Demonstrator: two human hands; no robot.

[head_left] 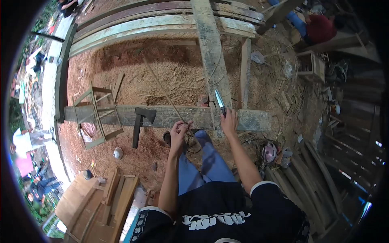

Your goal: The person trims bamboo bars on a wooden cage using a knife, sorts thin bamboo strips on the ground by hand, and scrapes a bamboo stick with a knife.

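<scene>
My left hand is closed on a long thin wooden strip, which slants up and to the left over the shavings. To its right, my right hand grips a knife by its dark handle, its bright blade pointing up and slightly left. Both hands are over a horizontal beam that a long upright plank meets. On the beam, left of my hands, lies an axe with its handle toward me. A slatted wooden frame leans at the beam's left part.
Sawdust covers the ground. Stacked boards lie at the top. A person in a red top is at the upper right, and people are outside at the left. Curved timbers and a pink round object are at the right.
</scene>
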